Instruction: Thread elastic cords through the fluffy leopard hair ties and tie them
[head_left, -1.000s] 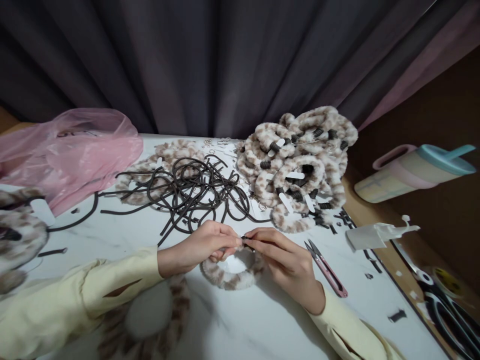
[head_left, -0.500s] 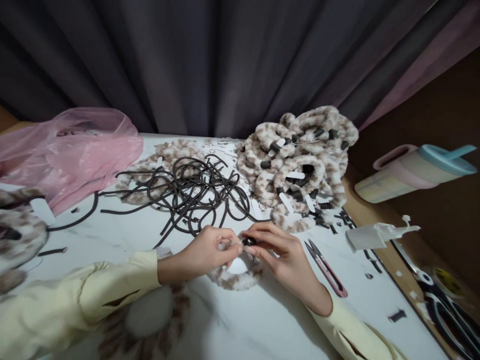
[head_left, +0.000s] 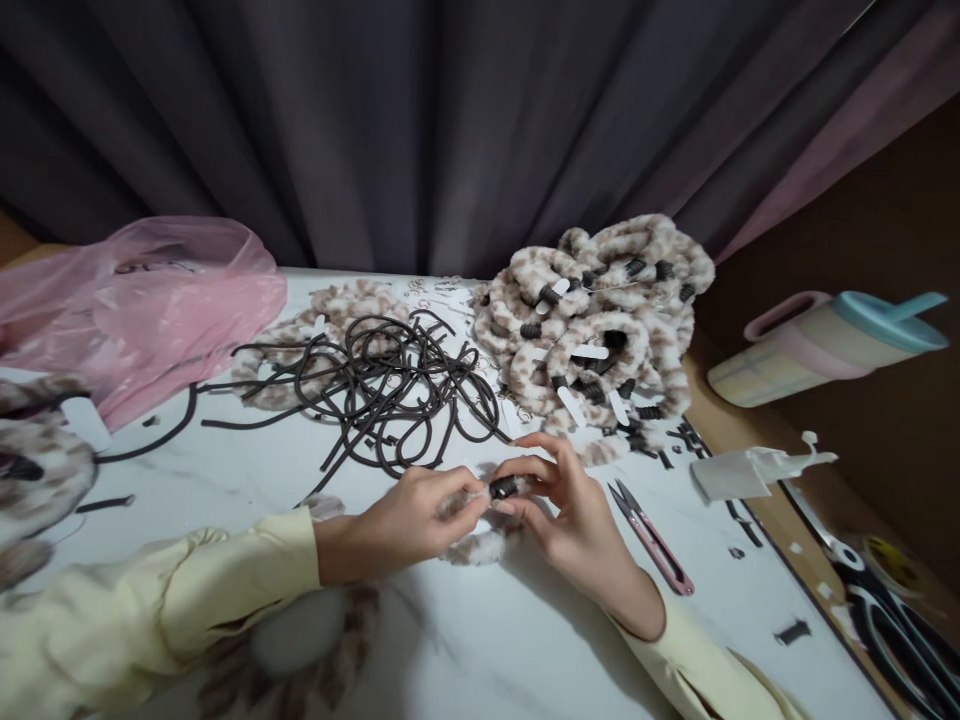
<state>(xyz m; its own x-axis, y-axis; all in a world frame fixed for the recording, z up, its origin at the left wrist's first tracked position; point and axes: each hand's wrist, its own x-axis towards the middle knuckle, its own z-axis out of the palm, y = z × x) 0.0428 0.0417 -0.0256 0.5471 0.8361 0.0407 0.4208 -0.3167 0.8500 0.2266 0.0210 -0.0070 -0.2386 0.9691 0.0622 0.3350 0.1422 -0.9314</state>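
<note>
Between my hands is a fluffy white-and-brown ring (head_left: 480, 549) with a dark wrapped band (head_left: 504, 487) on its near-top part. My left hand (head_left: 427, 510) pinches the plush just left of the band. My right hand (head_left: 551, 495) grips the band's right side between thumb and fingers, its index finger raised. Part of the ring is hidden behind my fingers. Just beyond my hands lies a tangle of dark cord (head_left: 397, 390). To the right of my right hand rest pink-handled thread snips (head_left: 654, 540), blades apart.
Finished-looking plush rings (head_left: 600, 320) are heaped at the back right. A pink plastic bag (head_left: 187, 290) lies at the back left. Along the right edge are a tumbler (head_left: 817, 345), a white packet (head_left: 742, 472) and black-handled scissors (head_left: 885, 620). Another plush ring (head_left: 45, 470) sits far left.
My right index finger has lifted and the fingers have spread somewhat. The ring has tilted, its dark band now showing more between my hands. My left hand has shifted slightly down.
</note>
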